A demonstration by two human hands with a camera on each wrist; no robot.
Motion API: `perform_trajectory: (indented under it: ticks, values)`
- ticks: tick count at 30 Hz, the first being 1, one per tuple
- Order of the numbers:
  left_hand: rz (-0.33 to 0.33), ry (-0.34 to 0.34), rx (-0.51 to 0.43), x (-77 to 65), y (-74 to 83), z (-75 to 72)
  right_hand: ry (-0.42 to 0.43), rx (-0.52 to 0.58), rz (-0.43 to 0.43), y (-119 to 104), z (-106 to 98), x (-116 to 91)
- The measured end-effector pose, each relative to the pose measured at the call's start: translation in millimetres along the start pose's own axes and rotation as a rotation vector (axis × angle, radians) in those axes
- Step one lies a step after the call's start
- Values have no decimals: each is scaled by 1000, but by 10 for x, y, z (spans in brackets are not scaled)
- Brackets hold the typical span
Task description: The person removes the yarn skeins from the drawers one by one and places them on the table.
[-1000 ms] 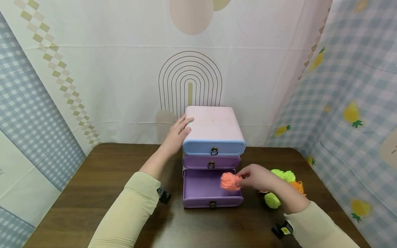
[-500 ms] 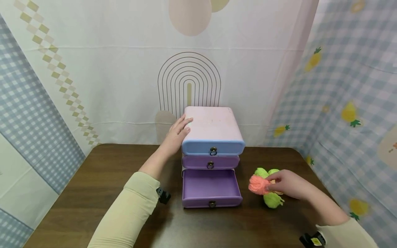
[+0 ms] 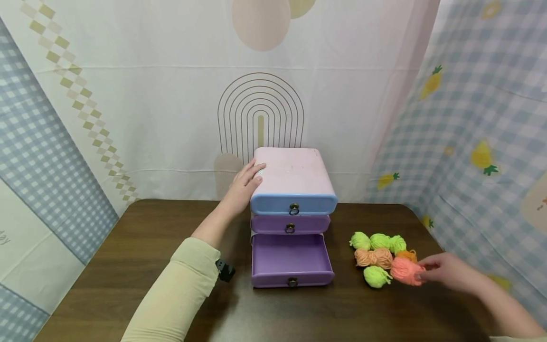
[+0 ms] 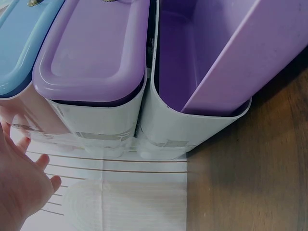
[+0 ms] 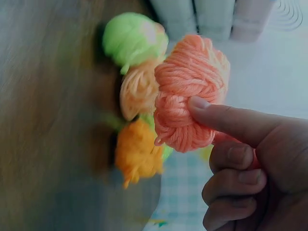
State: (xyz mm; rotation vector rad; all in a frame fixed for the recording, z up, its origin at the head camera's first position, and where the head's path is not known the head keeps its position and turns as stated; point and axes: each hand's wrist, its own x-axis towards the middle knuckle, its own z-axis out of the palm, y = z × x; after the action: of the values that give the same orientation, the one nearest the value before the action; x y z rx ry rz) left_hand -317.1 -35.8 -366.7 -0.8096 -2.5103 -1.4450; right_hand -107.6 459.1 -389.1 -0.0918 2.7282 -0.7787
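My right hand (image 3: 450, 273) pinches a coral-pink ball of yarn (image 5: 190, 96) between thumb and fingers, at the right end of a group of yarn balls. Around it lie an orange ball of yarn (image 5: 139, 151), peach yarn (image 3: 373, 258) and several lime-green yarn balls (image 3: 376, 276). My left hand (image 3: 242, 187) rests on the left top edge of a small drawer cabinet (image 3: 292, 171), fingers spread and relaxed. The cabinet's lowest purple drawer (image 3: 292, 279) is pulled out, with a bare inside. Above it are a second purple drawer (image 3: 273, 224) and a blue drawer (image 3: 269, 204), both pushed in.
The cabinet and yarn stand on a dark brown wooden table (image 3: 171, 266). Behind it hangs a white patterned cloth (image 3: 171, 118), and a blue checked cloth (image 3: 470, 114) closes off the right side.
My right hand has carried the coral-pink yarn ball from over the open lowest drawer rightward, past the other yarn balls, to their right end. My left hand stays on the cabinet.
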Motion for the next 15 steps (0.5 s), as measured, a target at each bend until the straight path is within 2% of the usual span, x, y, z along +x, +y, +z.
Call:
perform_trajectory:
  ticks: [8,12,15]
  values:
    - [-13,8,3,3,-28,-10,-12,-3,-37,265,35,5]
    - [-12,6,16,8,-33,-4,-16,-26,-37,310,102,64]
    - [-10,2,20,14,-34,5,-33,-32,-3,295,143,118]
